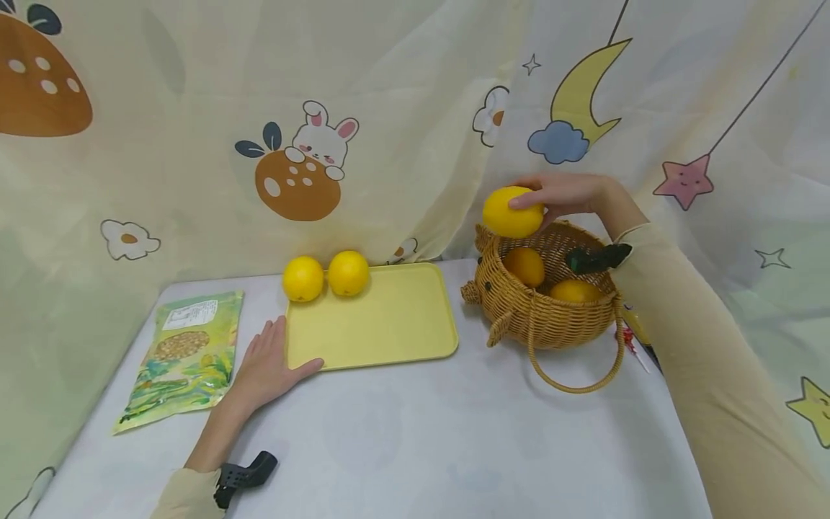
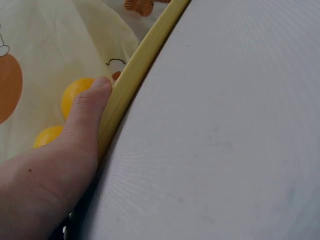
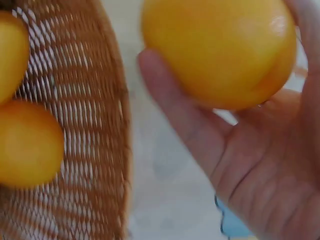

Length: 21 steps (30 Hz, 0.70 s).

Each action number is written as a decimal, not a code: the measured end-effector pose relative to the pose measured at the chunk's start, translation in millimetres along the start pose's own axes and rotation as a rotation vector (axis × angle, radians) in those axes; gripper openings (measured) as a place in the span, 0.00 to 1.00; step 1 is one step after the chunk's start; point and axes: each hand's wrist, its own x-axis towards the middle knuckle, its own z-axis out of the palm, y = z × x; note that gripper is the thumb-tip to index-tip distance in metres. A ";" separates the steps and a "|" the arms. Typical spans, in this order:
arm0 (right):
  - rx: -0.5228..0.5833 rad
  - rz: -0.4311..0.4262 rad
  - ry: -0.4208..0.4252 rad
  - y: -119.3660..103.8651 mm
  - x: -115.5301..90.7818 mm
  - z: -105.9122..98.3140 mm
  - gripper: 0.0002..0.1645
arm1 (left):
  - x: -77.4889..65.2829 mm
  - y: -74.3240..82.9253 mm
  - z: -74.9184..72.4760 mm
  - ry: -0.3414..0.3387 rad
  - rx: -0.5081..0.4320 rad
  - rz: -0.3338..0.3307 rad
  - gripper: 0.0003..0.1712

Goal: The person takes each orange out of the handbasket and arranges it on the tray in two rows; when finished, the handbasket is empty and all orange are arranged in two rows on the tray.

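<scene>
In the head view my right hand [image 1: 567, 194] grips a round yellow orange [image 1: 512, 213], held above the back left rim of a wicker basket [image 1: 564, 324]. The right wrist view shows that orange [image 3: 220, 45] between thumb and fingers, apart from the basket. More oranges [image 1: 524, 267] lie inside the basket. My left hand [image 1: 264, 367] lies with straight fingers along the left edge of a pale yellow tray [image 1: 376, 324], its thumb at the near left corner. In the left wrist view the thumb touches the tray's rim [image 2: 135, 75]. Two oranges [image 1: 349, 273] sit side by side at the tray's back left corner.
A green and yellow printed packet [image 1: 188, 353] lies flat left of the tray. The basket's rope handle [image 1: 573, 389] hangs down in front onto the white table [image 1: 415, 447]. A small red and white item [image 1: 630, 339] is partly hidden behind the basket. A printed curtain [image 1: 402, 144] hangs behind.
</scene>
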 end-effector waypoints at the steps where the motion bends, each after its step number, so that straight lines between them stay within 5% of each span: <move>1: 0.007 -0.025 0.006 -4.0 5.0 4.5 0.30 | -0.2 -0.3 -0.1 0.002 -0.002 0.000 0.73; 8: 0.070 -0.135 -0.044 -39.2 45.6 34.6 0.28 | 0.7 -1.2 2.0 0.017 -0.002 0.003 0.72; 16: -0.011 -0.194 -0.084 -76.2 87.1 71.5 0.30 | 0.8 -4.6 3.2 0.020 0.012 0.004 0.73; 21: 0.038 -0.200 -0.085 -84.8 109.4 86.7 0.32 | 0.5 -3.9 3.6 0.035 -0.002 0.013 0.72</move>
